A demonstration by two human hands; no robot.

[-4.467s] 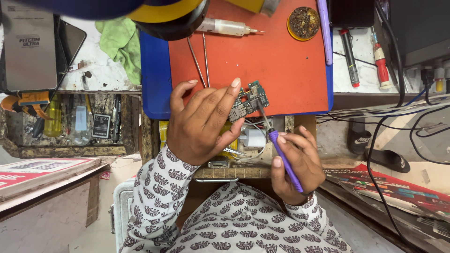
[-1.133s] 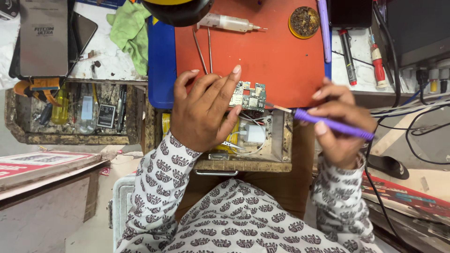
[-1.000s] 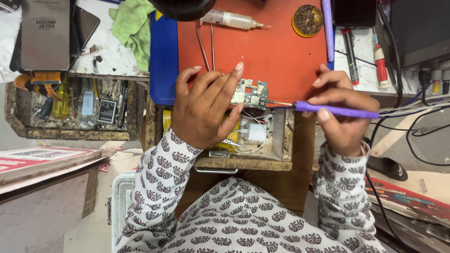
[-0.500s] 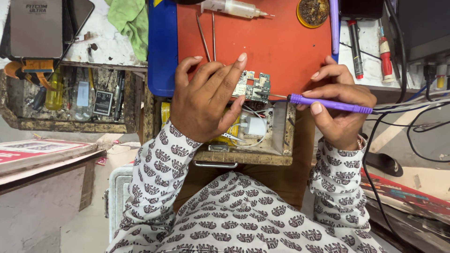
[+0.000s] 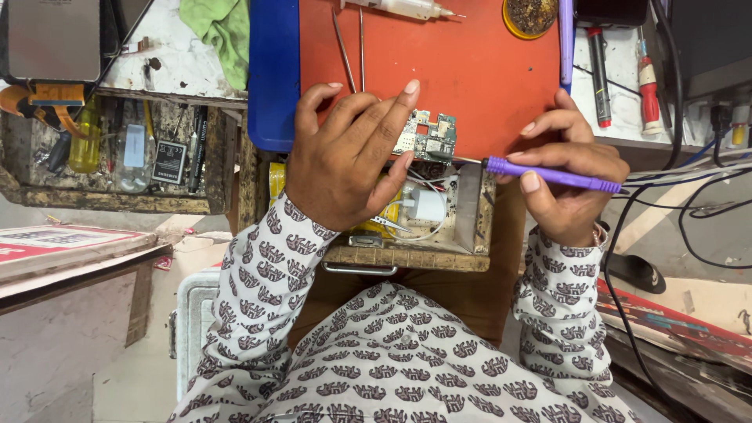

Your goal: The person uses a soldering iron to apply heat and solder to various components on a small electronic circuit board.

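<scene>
The small green circuit board point(image 5: 427, 135) lies at the near edge of the orange mat point(image 5: 462, 70), and my left hand point(image 5: 348, 160) rests over its left side, fingers spread and the forefinger stretched along the board's top edge to pin it flat. At three o'clock from the board my right hand point(image 5: 568, 184) pinches a purple-handled tool point(image 5: 548, 174) between thumb and fingers, held nearly level, its thin metal tip just short of the board's lower right corner. I judge the work to be in its middle: the board is bare and out of any casing, the tool is poised at it, and I see no part lifted off, so whatever is being worked at that corner looks unfinished. At six o'clock from the board an open wooden drawer point(image 5: 407, 254) holds a white charger block point(image 5: 425, 205), loose wires and something yellow I cannot make out. At nine o'clock, past the blue mat point(image 5: 272, 78), a worn wooden tray point(image 5: 117, 200) carries a yellow bottle point(image 5: 84, 141), a flat black battery point(image 5: 168, 160) and small oddments. At twelve o'clock lie tweezers point(image 5: 352, 39), a syringe point(image 5: 399, 8) and a round tin point(image 5: 534, 16) of dark matter; a green cloth point(image 5: 219, 27) sits at eleven.
</scene>
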